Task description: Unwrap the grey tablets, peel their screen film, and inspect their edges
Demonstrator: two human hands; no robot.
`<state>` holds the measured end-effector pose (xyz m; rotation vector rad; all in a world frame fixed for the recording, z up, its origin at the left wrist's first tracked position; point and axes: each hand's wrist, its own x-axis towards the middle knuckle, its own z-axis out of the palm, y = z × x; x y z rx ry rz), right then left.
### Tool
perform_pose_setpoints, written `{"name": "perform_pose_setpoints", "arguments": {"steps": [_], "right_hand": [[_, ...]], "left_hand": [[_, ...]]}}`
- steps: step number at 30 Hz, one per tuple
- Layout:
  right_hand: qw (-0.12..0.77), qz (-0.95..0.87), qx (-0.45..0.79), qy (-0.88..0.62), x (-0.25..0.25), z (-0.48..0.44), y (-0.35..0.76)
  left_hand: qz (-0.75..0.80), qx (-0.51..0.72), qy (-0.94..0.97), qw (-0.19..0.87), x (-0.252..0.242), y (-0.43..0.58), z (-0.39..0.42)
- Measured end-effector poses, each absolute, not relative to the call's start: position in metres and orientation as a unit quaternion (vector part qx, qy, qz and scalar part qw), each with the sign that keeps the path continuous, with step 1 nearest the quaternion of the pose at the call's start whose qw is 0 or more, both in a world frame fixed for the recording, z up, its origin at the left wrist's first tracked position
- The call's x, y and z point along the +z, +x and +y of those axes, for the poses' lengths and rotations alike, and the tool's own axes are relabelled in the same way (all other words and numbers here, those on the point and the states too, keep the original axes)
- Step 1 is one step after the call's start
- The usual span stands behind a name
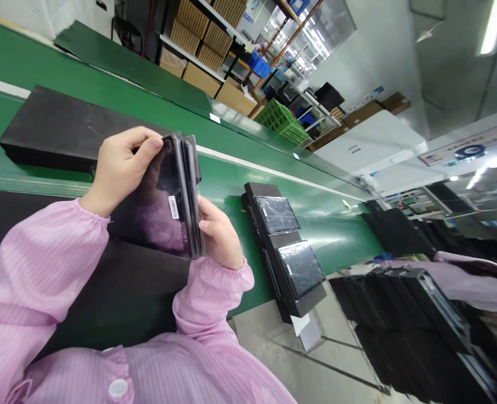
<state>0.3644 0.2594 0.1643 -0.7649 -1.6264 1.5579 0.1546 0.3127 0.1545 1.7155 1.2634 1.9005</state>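
Both my hands grip a small stack of flat tablets (160,207) with glossy dark screens, held upright in front of my chest. The nearest screen carries a white barcode label and seems wrapped in clear film. My left hand (124,163) pinches the upper left edge, thumb on the front. Along the stack's right side, my right hand (219,230) is closed with its thumb against the edge. Behind my left hand lies a long black tray (63,123) on the green work surface, and another black board (139,280) is beneath my arms.
To the right, a black tray (274,241) bears two film-covered tablets (301,268). Beyond the green bench (248,151) are a green crate (282,120) and cardboard boxes (235,96). Stacked black trays (400,331) fill the lower right, beside a person's pink sleeve (454,283).
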Motion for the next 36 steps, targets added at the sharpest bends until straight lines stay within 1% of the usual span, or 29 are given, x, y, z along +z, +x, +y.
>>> {"name": "perform_pose_setpoints", "arguments": {"steps": [5,11,20,25,30,36], "right_hand": [[0.368,-0.65,0.586,-0.313,0.161,0.273,0.375],[0.371,-0.637,0.594,-0.322,0.155,0.281,0.376],[0.367,-0.618,0.597,-0.356,0.154,0.293,0.378],[0.397,-0.596,0.622,-0.317,0.15,0.297,0.375],[0.418,-0.55,0.645,-0.327,0.149,0.299,0.369],[0.384,-0.549,0.676,-0.306,0.151,0.296,0.37]], "left_hand": [[0.478,0.651,0.568,0.158,0.146,0.157,0.323],[0.483,0.654,0.566,0.133,0.148,0.157,0.328],[0.504,0.651,0.563,0.069,0.15,0.158,0.331],[0.512,0.648,0.561,0.051,0.151,0.158,0.332],[0.52,0.653,0.548,0.05,0.151,0.155,0.333],[0.506,0.67,0.541,0.052,0.152,0.157,0.329]]}}
